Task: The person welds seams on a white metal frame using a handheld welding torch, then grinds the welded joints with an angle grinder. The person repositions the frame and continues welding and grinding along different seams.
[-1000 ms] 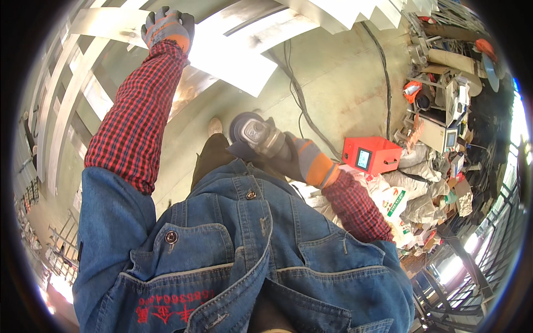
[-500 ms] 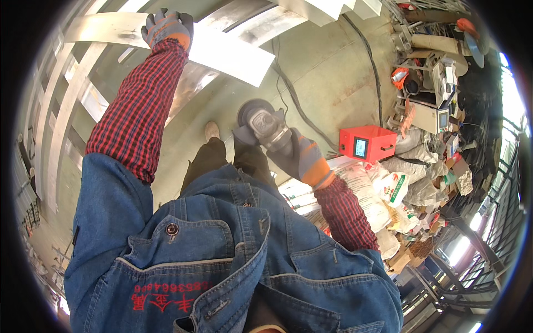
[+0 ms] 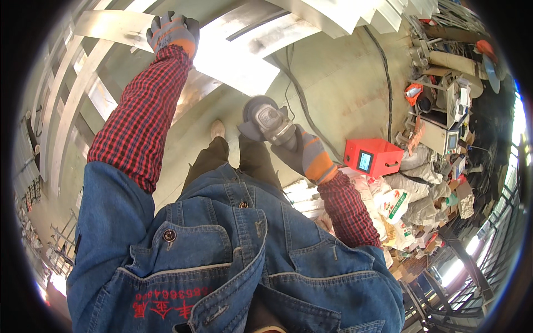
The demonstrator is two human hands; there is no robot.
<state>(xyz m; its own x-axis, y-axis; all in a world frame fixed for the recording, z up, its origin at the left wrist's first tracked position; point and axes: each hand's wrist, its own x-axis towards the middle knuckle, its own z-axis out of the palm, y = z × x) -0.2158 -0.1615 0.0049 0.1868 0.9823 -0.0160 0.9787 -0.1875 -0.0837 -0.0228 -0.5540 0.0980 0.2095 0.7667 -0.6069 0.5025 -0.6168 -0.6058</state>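
Steel frame [image 3: 111, 33], far left: left hand [image 3: 173, 32] laid on its top bar, gloved, fingers curled over the edge; hold it firm so the bar stays steady. Grinder [image 3: 266, 122], centre, above the floor, well apart from the frame: right hand [image 3: 302, 152] wrapped tight round its body, disc pointing away. Keep the wrist locked and the cable [image 3: 300, 94] behind.

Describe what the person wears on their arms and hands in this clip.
Both arms are in red-and-black checked shirt sleeves under a sleeveless blue denim vest with red lettering low on the front. The left hand and right hand wear grey knit work gloves with orange bands and orange cuffs.
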